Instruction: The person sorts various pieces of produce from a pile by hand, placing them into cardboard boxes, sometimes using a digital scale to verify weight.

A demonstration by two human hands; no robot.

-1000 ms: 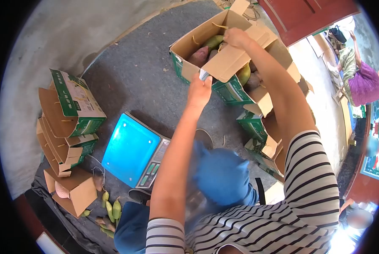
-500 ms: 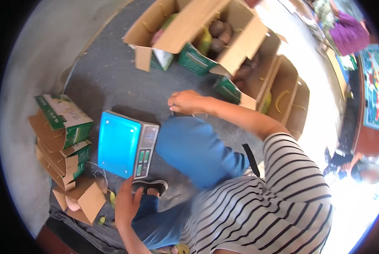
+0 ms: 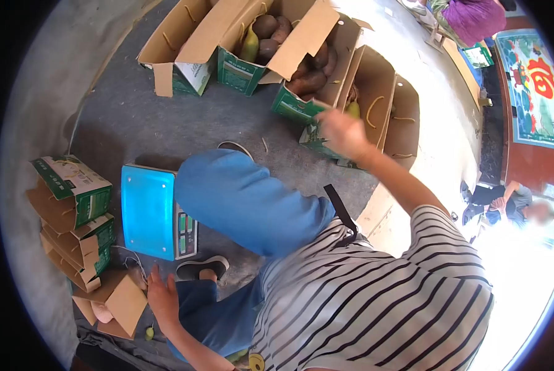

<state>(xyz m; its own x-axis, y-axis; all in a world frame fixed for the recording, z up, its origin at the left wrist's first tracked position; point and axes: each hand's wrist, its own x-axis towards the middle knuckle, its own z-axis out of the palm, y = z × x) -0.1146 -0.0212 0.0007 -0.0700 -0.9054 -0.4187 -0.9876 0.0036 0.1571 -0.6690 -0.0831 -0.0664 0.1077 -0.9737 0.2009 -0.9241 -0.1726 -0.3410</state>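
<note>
My right hand point(image 3: 345, 133) is raised over the near ends of the open green-and-brown produce boxes point(image 3: 295, 106); motion blurs its fingers. One of these boxes holds brown roundish produce point(image 3: 308, 81). My left hand point(image 3: 164, 300) has its fingers apart and holds nothing, beside a small open carton point(image 3: 127, 300) with a pinkish item point(image 3: 102, 312) in it. A thin cable point(image 3: 128, 253) lies near its fingertips. The scale with a blue plate point(image 3: 147, 213) is on the floor, its display side partly hidden by my raised knee point(image 3: 212, 185).
Stacked green-and-white cartons point(image 3: 76, 185) stand at the left by the wall. More boxes point(image 3: 252, 55) at the top hold dark produce and a yellow-green item. A small green item point(image 3: 149, 333) lies below the carton. A seated person point(image 3: 515, 201) is at the far right.
My right hand has moved from beside my knee toward the boxes. My knee now overlaps the scale's edge. My left hand has moved toward the small carton. The view has shifted.
</note>
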